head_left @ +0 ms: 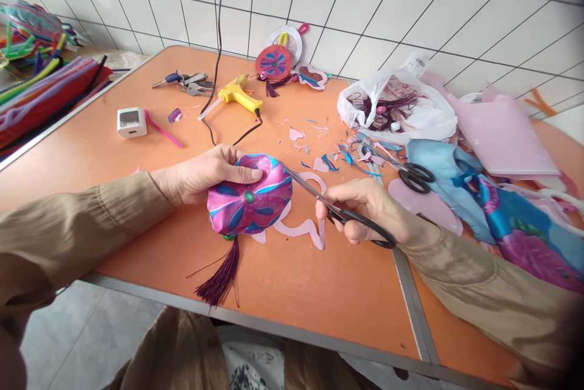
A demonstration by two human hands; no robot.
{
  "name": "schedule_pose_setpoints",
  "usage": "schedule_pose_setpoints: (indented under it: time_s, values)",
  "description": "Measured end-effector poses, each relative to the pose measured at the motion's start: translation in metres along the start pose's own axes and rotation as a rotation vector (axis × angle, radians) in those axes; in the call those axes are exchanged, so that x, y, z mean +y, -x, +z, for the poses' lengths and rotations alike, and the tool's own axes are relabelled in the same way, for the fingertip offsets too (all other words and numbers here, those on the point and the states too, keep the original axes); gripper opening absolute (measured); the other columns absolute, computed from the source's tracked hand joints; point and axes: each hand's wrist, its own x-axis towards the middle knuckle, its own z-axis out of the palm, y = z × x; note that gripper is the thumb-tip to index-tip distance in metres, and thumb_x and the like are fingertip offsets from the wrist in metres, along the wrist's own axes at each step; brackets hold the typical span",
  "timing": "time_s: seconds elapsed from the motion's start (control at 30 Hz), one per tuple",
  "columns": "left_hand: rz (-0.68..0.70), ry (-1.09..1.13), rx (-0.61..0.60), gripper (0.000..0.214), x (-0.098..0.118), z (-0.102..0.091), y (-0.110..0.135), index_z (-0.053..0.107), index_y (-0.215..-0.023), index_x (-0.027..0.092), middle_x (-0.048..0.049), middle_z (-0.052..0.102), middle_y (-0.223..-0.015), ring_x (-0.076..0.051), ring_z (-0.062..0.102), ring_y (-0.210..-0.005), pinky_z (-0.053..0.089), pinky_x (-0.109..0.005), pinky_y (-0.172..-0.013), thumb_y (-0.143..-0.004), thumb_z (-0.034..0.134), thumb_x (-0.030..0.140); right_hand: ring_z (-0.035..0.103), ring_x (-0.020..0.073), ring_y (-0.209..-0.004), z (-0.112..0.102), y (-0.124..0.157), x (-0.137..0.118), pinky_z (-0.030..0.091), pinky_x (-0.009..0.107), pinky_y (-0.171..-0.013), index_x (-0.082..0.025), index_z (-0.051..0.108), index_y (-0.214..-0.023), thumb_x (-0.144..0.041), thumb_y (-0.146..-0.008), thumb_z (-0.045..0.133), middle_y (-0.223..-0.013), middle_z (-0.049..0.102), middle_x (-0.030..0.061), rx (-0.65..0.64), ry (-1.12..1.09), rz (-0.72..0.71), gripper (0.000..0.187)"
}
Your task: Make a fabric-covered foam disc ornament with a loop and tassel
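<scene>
My left hand (pixel 214 172) grips a pink and blue fabric sachet (pixel 249 210) by its upper left part, the thumb lying flat across its front. A green bead sits at the sachet's centre, and a dark purple tassel (pixel 223 274) hangs from its lower edge. In my right hand (pixel 365 210) is a pair of scissors (pixel 340 212) with black handles. Their blades point up and left, with the tips at the sachet's upper right edge. Whether the tips touch the fabric, I cannot tell. Pink cut-out scraps (pixel 296 230) lie beneath, on the orange table (pixel 274 292).
Behind my hands lie a yellow glue gun (pixel 241 95), keys (pixel 194 83) and a white charger (pixel 132 122). Small offcuts surround a second pair of scissors (pixel 410 174). Further right are a plastic bag (pixel 429 110) with tassels, blue fabric (pixel 451 183) and pink sheets (pixel 506 128). Finished ornaments (pixel 274 62) lean at the wall.
</scene>
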Motion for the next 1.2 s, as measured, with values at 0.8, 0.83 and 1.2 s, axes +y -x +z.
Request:
schedule_pose_setpoints:
  time_s: [0.8,0.83,1.2]
  values:
    - [0.021,-0.008,-0.023,0.031,0.004,-0.002,0.002,0.08,-0.084,0.009,-0.0113,0.078,-0.074,-0.021,0.074,-0.063,0.063,-0.035,-0.075,-0.064,0.093,0.028,0.053,0.0081,-0.049,0.003,0.003,-0.001,0.039,0.018,-0.041,-0.015,0.066,-0.085,-0.055,-0.074,0.083,-0.057,0.057,-0.002,0.076,0.081,-0.073,0.045]
    - [0.019,-0.015,-0.018,0.031,0.005,-0.002,0.002,0.08,-0.084,0.009,-0.011,0.078,-0.074,-0.021,0.074,-0.064,0.063,-0.035,-0.075,-0.063,0.093,0.028,0.052,0.0081,-0.049,0.002,0.003,-0.001,0.039,0.018,-0.041,-0.014,0.066,-0.085,-0.057,-0.073,0.083,-0.057,0.057,-0.002,0.073,0.081,-0.078,0.047]
    - [0.043,-0.026,0.028,0.03,0.01,0.001,0.004,0.077,-0.071,0.01,-0.0072,0.075,-0.064,-0.014,0.068,-0.052,0.063,-0.026,-0.064,-0.056,0.097,0.027,0.046,0.0046,-0.044,0.001,0.003,0.001,0.036,0.018,-0.039,-0.013,0.068,-0.085,-0.064,-0.066,0.085,-0.06,0.054,-0.0035,0.138,0.104,-0.052,0.057]
